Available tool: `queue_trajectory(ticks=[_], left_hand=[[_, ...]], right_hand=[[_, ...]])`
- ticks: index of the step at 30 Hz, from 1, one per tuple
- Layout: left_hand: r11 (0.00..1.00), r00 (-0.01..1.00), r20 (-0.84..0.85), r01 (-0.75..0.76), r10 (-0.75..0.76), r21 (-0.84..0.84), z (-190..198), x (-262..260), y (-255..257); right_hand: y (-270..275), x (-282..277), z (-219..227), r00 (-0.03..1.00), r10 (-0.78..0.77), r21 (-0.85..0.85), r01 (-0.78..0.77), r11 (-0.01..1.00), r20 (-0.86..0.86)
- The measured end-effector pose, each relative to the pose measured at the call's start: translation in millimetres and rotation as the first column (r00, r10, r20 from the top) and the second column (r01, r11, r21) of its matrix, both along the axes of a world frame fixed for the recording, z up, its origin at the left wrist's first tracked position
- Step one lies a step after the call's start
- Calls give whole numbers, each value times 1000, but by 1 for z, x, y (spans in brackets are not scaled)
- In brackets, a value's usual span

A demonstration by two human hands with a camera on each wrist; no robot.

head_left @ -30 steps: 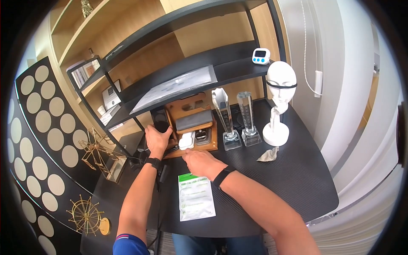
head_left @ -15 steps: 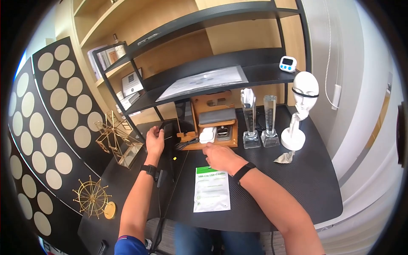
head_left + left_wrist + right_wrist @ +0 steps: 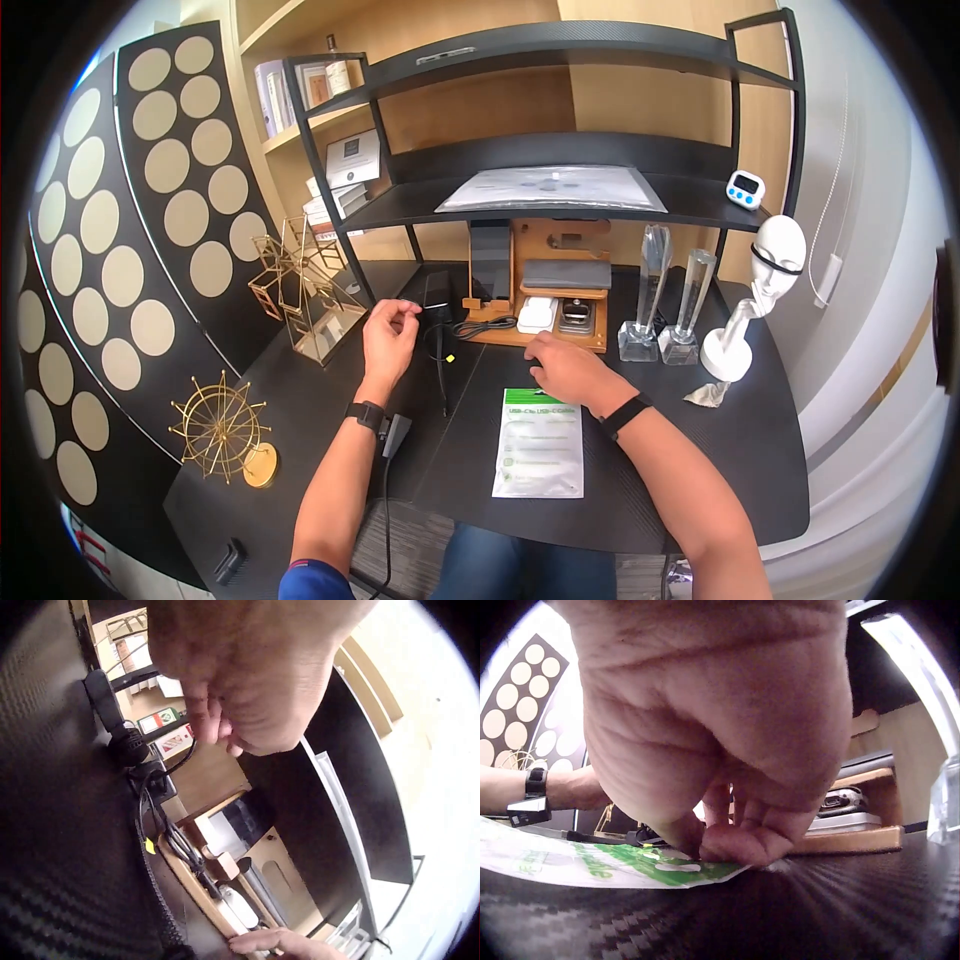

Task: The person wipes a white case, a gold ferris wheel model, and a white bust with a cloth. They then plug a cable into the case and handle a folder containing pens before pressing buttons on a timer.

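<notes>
Between its fingertips my left hand (image 3: 388, 345) pinches a thin black cable (image 3: 187, 756), raised over the left part of the desk. That cable runs down to a black plug block (image 3: 154, 780) beside a dark upright object (image 3: 437, 292). My right hand (image 3: 575, 372) rests on the desk, fingers loosely curled, just in front of the wooden organizer (image 3: 482, 335). Its fingertips are close to the green top of a white cable pouch (image 3: 540, 455). On the organizer are a white case (image 3: 537, 315), a watch (image 3: 575, 314) and a coiled black cable (image 3: 485, 327).
Two crystal trophies (image 3: 652, 300) and a white head-shaped stand (image 3: 730, 350) are on the right. A gold wheel ornament (image 3: 222, 432) stands at left. Above the organizer, a black shelf (image 3: 400, 208) holds a plastic-covered sheet (image 3: 550, 190) and a timer (image 3: 745, 190).
My left hand has pulled back from the organizer's left side and moved left, now pinching the thin cable. The right hand stays near the organizer's front. The head view has turned left.
</notes>
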State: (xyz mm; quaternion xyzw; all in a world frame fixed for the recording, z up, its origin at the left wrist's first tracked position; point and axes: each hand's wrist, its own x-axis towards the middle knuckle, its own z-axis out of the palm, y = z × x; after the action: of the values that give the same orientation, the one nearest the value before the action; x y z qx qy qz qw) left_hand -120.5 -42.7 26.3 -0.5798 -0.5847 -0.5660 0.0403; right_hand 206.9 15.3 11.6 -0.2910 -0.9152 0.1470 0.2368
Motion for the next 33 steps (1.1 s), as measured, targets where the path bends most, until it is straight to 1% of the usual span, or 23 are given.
queue_trajectory(ticks=[1,2,4,5,6,8,12,14,15,16,18,19,21,22,24,25,27,28,30,33], left_hand=[[995,987,129,96,-92,-31,-2,-1,4],[995,986,138,95,-90,-26,-5,-5,4],[956,917,331,270,-220,-113,-9,-7,3],[952,893,352,305,-279,-18,-9,-5,4],[943,850,414,321,-327,87,-9,-5,4],[937,787,515,329,-340,116,-6,-5,-5],[931,768,537,350,-350,106,-13,-2,-19],[912,779,506,409,-370,36,-21,-8,-19],[902,758,534,432,-375,19,-25,-10,-19],[903,758,536,429,-372,21,-27,-14,-20],[864,783,508,484,-359,-136,-30,-22,-22],[865,783,509,484,-359,-135,-29,-22,-22],[841,808,504,477,-305,-256,-29,-21,-21],[841,806,507,478,-305,-254,-30,-20,-20],[835,813,515,465,-272,-293,-31,-18,-17],[836,811,517,466,-274,-288,-34,-20,-14],[876,804,557,406,-207,-261,-42,-23,-7],[876,803,560,406,-206,-260,-37,-19,-10],[904,907,416,229,-64,-361,-28,-10,-15],[890,923,375,237,-82,-390,-34,-15,-9]], right_hand=[[-1,0,1,1000,6,0,-6,1000,1],[-1,-1,0,1000,8,4,-8,1000,10],[0,-1,-1,1000,-6,1,6,1000,16],[-2,0,-2,1000,-1,-4,1,1000,29],[-1,0,-2,1000,-1,4,0,1000,28],[0,-1,0,1000,5,12,-5,1000,30],[1,-1,0,999,-2,4,2,1000,47],[-1,-2,3,999,-12,5,12,1000,48],[-3,-2,3,999,-8,5,8,1000,51],[-4,-2,4,999,-10,18,9,1000,44],[-5,-2,5,999,-11,33,9,999,37],[-6,-2,5,999,-14,43,13,999,38],[-6,-3,3,999,-19,53,17,998,41],[-5,-3,1,999,-10,67,7,998,32],[-4,-2,1,1000,-1,83,-2,997,29],[-6,-3,3,999,-11,65,8,998,35],[-7,-3,5,999,-20,46,18,999,43],[-7,-3,5,999,-19,45,17,999,45],[-7,-3,6,999,-18,45,16,999,48],[-7,-4,6,998,-29,48,27,998,58]])
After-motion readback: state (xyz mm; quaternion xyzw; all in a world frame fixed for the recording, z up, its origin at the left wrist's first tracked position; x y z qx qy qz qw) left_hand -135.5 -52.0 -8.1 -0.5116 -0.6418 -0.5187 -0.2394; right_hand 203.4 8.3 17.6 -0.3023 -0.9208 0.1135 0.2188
